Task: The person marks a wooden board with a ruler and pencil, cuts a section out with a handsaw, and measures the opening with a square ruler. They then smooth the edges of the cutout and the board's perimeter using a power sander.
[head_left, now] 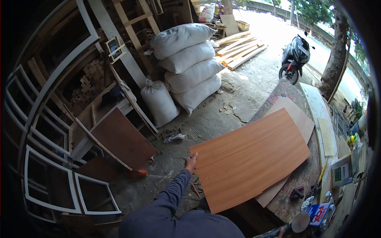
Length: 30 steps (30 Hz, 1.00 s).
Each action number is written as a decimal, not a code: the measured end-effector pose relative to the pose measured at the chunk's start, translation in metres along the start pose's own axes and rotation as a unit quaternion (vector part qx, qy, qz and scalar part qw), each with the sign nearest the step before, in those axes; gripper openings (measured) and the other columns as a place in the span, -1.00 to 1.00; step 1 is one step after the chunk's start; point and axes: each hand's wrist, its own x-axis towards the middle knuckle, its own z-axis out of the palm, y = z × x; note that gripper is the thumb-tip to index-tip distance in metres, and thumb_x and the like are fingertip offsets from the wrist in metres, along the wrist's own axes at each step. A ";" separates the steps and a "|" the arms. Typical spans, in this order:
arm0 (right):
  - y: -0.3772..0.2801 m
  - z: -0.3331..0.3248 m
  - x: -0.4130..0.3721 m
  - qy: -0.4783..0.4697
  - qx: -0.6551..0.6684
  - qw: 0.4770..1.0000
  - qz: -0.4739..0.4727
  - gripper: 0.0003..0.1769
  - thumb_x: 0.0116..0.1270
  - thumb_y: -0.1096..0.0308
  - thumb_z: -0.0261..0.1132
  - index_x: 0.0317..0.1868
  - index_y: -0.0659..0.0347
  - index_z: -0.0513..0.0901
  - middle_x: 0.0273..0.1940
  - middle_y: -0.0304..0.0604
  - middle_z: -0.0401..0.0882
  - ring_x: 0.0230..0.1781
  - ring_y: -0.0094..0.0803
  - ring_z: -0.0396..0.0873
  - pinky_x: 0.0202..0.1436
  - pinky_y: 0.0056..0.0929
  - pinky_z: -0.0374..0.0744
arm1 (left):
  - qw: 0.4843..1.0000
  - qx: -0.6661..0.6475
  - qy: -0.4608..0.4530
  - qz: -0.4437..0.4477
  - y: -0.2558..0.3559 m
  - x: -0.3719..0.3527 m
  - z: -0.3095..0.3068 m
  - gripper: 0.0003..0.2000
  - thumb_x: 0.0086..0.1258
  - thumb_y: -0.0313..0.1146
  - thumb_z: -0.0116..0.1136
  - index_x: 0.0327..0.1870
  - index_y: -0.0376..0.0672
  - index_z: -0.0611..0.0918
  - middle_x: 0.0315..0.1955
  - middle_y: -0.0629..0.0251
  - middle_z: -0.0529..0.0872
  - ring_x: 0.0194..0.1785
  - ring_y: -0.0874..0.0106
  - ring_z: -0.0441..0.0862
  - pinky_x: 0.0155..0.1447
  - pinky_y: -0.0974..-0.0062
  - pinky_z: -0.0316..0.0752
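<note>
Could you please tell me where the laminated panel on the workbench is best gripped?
Probably its near-left edge, from the floor side: the laminated panel overhangs the workbench there, so fingers can wrap under, as the left hand does.

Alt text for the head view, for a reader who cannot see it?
The person's left hand grips the edge of a wood-grain sheet lying on a workbench. White sacks are stacked behind, a motorbike beyond.

Speckled workbench [304, 176], pale plywood sheet [295, 115], orange board [250, 158] atop, perhaps glue tin [318, 214]
</note>
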 end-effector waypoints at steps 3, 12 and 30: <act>0.014 -0.023 0.016 -0.032 0.065 0.997 -0.026 -0.40 0.33 -0.11 0.50 0.15 0.16 0.61 -0.09 -0.11 0.63 -0.18 -0.22 0.63 -0.10 -0.19 0.65 | 0.913 0.288 0.191 0.216 -0.017 -0.026 0.012 -0.17 0.36 0.10 0.45 0.46 -0.34 0.43 0.36 -0.16 0.48 0.43 -0.08 0.47 0.43 -0.04 0.42; 0.022 -0.001 0.081 -0.016 0.044 0.998 -0.037 -0.66 0.17 0.20 0.63 -0.27 0.25 0.70 -0.45 -0.19 0.67 -0.53 -0.35 0.67 -0.39 -0.26 0.66 | 0.521 0.532 -0.320 0.586 -0.064 -0.241 0.087 0.06 0.31 0.00 0.47 0.68 -0.30 0.08 0.65 -0.34 -0.01 0.71 -0.43 -0.20 0.65 -0.45 -0.21; -0.010 -0.010 0.155 -0.142 -0.419 0.872 -0.210 0.25 0.45 -0.29 0.34 0.53 0.83 0.06 0.35 0.78 0.35 0.40 0.51 0.45 0.51 0.10 0.46 | 0.478 0.679 -0.129 0.542 -0.094 -0.290 0.210 -0.03 0.35 -0.61 0.10 0.80 0.17 0.01 0.81 0.35 -0.16 0.75 -0.41 -0.30 0.69 -0.47 -0.27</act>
